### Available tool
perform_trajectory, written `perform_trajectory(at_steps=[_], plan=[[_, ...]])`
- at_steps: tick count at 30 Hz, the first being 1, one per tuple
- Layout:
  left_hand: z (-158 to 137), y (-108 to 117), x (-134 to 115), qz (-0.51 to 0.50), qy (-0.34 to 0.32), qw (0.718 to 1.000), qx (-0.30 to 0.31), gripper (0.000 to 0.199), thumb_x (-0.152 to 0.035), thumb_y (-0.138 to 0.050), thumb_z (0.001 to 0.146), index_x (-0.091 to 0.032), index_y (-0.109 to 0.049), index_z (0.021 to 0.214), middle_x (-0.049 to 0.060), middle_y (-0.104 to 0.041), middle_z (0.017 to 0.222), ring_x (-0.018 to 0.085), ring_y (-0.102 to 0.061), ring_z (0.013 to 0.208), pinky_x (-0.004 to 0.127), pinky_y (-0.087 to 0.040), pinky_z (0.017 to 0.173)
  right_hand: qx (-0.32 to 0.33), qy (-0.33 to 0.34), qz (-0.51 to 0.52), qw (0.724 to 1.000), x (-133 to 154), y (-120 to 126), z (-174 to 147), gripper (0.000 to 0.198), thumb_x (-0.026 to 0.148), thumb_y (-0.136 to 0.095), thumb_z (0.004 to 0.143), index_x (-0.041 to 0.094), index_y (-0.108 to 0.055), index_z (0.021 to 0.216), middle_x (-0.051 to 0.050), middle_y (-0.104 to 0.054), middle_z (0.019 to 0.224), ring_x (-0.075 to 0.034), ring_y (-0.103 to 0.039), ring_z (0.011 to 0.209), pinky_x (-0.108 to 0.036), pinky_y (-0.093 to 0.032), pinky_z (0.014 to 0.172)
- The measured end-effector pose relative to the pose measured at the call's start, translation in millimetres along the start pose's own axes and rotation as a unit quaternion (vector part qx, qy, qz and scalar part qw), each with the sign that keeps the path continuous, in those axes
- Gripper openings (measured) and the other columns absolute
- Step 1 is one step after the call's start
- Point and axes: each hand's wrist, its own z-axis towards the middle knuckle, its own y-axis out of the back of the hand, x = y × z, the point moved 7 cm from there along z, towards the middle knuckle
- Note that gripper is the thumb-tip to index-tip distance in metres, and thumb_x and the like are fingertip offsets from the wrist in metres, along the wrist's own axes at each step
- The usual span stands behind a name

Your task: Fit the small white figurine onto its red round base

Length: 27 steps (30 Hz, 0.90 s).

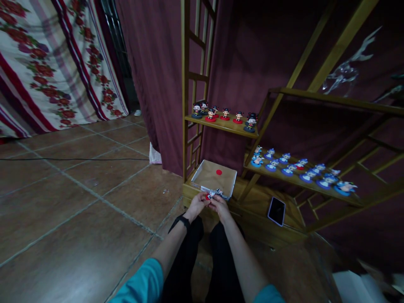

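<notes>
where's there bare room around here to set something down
Bare: the bottom board between box and phone; the box's floor around the red disc; tiles left of the left hand. Crowded: upper shelf and right shelf, lined with figurines; the box's near edge, beside the right hand.

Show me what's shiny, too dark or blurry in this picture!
Head view: pale glare on the floor, lower left; head view: the cloth sinks into shadow, upper right; head view: the toy between the fingers looks small and soft.
</notes>
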Motion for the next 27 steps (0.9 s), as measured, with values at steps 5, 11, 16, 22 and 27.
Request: perform_trajectory(at_steps=[5, 11, 16, 22, 27], plan=[[1.6, 3.5, 1.9, 0.000, 0.011, 1.000, -0.001, 0.046, -0.019, -0.073, 0.054, -0.011, -0.059, 0.097, -0.002, -0.057, 0.056, 0.008, -0.050, 0.050, 0.021, -0.038, 0.054, -0.023, 0.019, -0.002, 1.000, -0.6, 4.5, 2.2, 0.038, 0.034, -0.070, 0.058, 0.022, -0.062, 0.094, -0.004, -0.065, 0.099, -0.019, -0.063, 0.083, -0.034, -0.051, 0.073], [1.0, 5.3, 4.9, -0.012, 0.046, 0.999, 0.006, 0.046, -0.022, -0.074, 0.054, -0.010, -0.062, 0.096, 0.001, -0.059, 0.060, 0.009, -0.053, 0.053, 0.021, -0.038, 0.053, -0.042, 0.017, -0.019, 0.999, -5.0, 4.6, 0.2, 0.039, 0.037, -0.069, 0.059, 0.020, -0.062, 0.093, -0.005, -0.066, 0.095, -0.017, -0.064, 0.077, -0.033, -0.050, 0.072], [-1.0, 7.1, 3.5, -0.013, 0.030, 0.999, -0.007, 0.049, -0.021, -0.075, 0.053, -0.011, -0.059, 0.099, -0.002, -0.055, 0.056, 0.009, -0.051, 0.051, 0.021, -0.037, 0.053, -0.048, 0.007, -0.005, 0.999, -8.0, 4.8, 0.5, 0.040, 0.038, -0.070, 0.057, 0.020, -0.061, 0.093, -0.004, -0.067, 0.090, -0.016, -0.064, 0.073, -0.032, -0.050, 0.070], [-5.7, 3.7, -3.7, -0.027, -0.006, 1.000, -0.013, 0.045, -0.017, -0.075, 0.049, -0.012, -0.058, 0.091, -0.004, -0.054, 0.056, 0.007, -0.049, 0.050, 0.021, -0.037, 0.054, -0.052, -0.007, 0.002, 0.999, -4.2, 0.9, -6.0, 0.039, 0.037, -0.069, 0.058, 0.021, -0.061, 0.092, -0.003, -0.068, 0.088, -0.017, -0.064, 0.075, -0.030, -0.049, 0.069], [-7.5, 3.3, -7.5, -0.024, -0.012, 1.000, -0.014, 0.045, -0.015, -0.074, 0.048, -0.012, -0.059, 0.090, -0.003, -0.057, 0.059, 0.008, -0.051, 0.053, 0.021, -0.038, 0.055, -0.047, -0.014, 0.012, 0.999, -1.0, -1.9, -11.3, 0.039, 0.037, -0.069, 0.059, 0.022, -0.061, 0.094, -0.003, -0.068, 0.087, -0.017, -0.064, 0.077, -0.030, -0.049, 0.070]])
